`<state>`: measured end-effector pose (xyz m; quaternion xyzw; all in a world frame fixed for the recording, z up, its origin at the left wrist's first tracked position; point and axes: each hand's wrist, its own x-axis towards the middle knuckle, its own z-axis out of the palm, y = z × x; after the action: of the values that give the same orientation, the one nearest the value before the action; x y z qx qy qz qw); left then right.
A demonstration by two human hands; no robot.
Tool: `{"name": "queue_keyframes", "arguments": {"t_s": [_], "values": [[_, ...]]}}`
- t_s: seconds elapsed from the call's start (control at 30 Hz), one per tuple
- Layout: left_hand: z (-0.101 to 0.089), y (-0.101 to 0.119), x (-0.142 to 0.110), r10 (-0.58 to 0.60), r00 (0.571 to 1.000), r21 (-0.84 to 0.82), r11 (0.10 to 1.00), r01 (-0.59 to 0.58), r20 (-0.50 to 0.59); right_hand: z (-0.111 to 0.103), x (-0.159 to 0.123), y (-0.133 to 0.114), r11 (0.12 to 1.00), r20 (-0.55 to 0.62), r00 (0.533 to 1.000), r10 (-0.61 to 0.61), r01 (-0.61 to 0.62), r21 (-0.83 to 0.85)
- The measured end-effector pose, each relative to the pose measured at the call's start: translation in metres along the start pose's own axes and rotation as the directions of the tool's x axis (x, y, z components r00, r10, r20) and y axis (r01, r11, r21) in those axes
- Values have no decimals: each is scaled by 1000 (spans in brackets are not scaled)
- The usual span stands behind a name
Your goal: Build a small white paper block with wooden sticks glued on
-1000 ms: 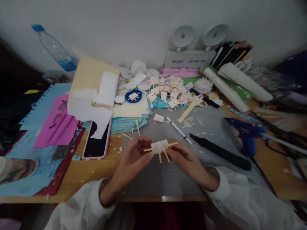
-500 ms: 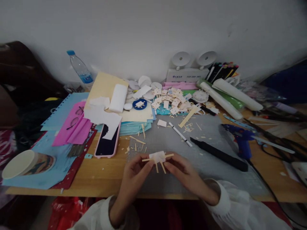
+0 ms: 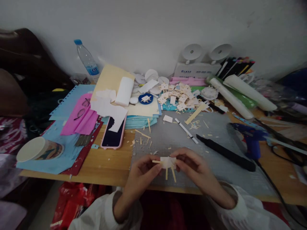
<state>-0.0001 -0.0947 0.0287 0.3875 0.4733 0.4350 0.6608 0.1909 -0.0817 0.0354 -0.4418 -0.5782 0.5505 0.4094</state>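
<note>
Between my two hands, above the front of the grey mat, is a small white paper figure (image 3: 167, 162) with thin wooden strips for limbs. Two strips point down from it and one sticks out to the left. My left hand (image 3: 146, 175) pinches its left side between thumb and fingers. At its right edge, my right hand (image 3: 193, 167) grips with thumb and fingertips, hiding the strip on that side. Beyond the hands lie a white paper piece (image 3: 167, 118), a white pen-like stick (image 3: 186, 130) and several wood offcuts (image 3: 142, 133).
A black craft knife (image 3: 225, 152) and a blue glue gun (image 3: 249, 137) with a cord lie on the right. Behind is a pile of similar figures (image 3: 182, 95). Left are a phone (image 3: 112, 135), glasses (image 3: 81, 111), a paper cup (image 3: 39, 149) and a water bottle (image 3: 87, 60).
My right hand has shifted its fingers onto the figure's right edge, covering the right strip that showed before. The camera view has turned slightly, moving the whole scene.
</note>
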Motion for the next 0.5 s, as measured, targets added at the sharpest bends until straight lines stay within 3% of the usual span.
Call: {"name": "queue_keyframes", "arguments": {"t_s": [0.13,0.27,0.5], "values": [[-2,3,-2,21,999,19,1000,-22,24,-6,2,-1,997,-84,996,42,-47,-57],[-4,5,-1,13,999,35,999,-14,43,-8,6,-4,999,-173,985,11,-17,-34],[3,10,0,15,984,65,998,-27,177,-1,8,-13,999,-128,991,-24,27,24]]}}
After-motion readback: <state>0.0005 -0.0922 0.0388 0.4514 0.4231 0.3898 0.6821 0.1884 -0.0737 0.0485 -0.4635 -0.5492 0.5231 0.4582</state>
